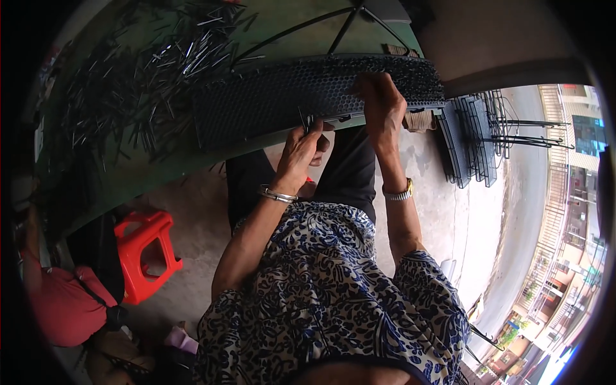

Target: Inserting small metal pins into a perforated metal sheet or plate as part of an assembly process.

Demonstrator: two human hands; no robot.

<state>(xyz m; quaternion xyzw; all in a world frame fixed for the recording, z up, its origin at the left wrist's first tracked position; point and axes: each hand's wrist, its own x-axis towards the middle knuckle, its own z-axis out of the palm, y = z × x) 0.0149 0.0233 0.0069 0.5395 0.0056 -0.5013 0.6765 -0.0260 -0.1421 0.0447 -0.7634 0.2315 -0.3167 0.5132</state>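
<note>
A long black panel with a honeycomb of holes (pixel 263 99) lies across the near edge of the table. Its right part is packed with small dark pieces (pixel 410 74). Just below the panel's front edge, my left hand (pixel 296 157) is closed on several thin dark pins (pixel 307 120), their tips sticking up past the fingers. My right hand (pixel 386 119) reaches over the panel where the filled part meets the bare holes. Its fingers are pinched together and bent down at the surface; whatever they hold is hidden.
Loose dark pins (pixel 167 77) cover the left of the green table (pixel 192 168). A black rod frame (pixel 301 27) stands behind the panel. More black panels and racks (pixel 471 138) stand at right. A red stool (pixel 146 253) and a person in a red top (pixel 67 305) are at lower left.
</note>
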